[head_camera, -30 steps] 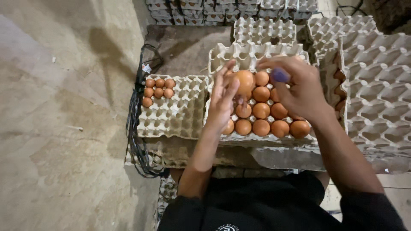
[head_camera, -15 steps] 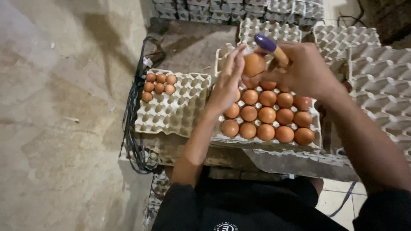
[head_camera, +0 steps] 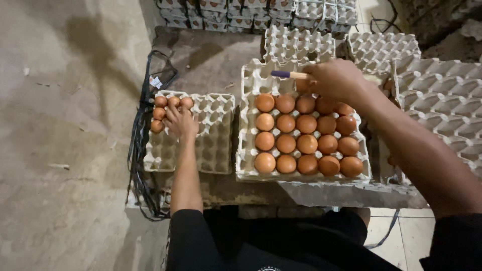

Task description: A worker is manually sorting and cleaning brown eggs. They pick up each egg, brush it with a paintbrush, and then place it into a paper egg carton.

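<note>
My left hand (head_camera: 181,122) lies palm down on the left grey egg tray (head_camera: 216,140), fingers curled over an egg that its palm hides. A few brown eggs (head_camera: 159,113) sit in that tray's far left corner, beside my fingers. My right hand (head_camera: 337,80) hovers over the far edge of the middle tray (head_camera: 247,150), gripping a thin wooden stick with a purple tip (head_camera: 287,74) that points left. Several brown eggs (head_camera: 307,144) fill the middle tray in rows.
Empty grey egg trays (head_camera: 437,105) are stacked to the right and behind (head_camera: 298,45). The trays rest on a dark worn table (head_camera: 206,55). A bundle of black cords (head_camera: 136,150) hangs at its left edge, above the concrete floor (head_camera: 55,150).
My left hand has carried an egg from beside my right hand over the middle tray to the left tray. My right hand has lowered with the stick, which now points left.
</note>
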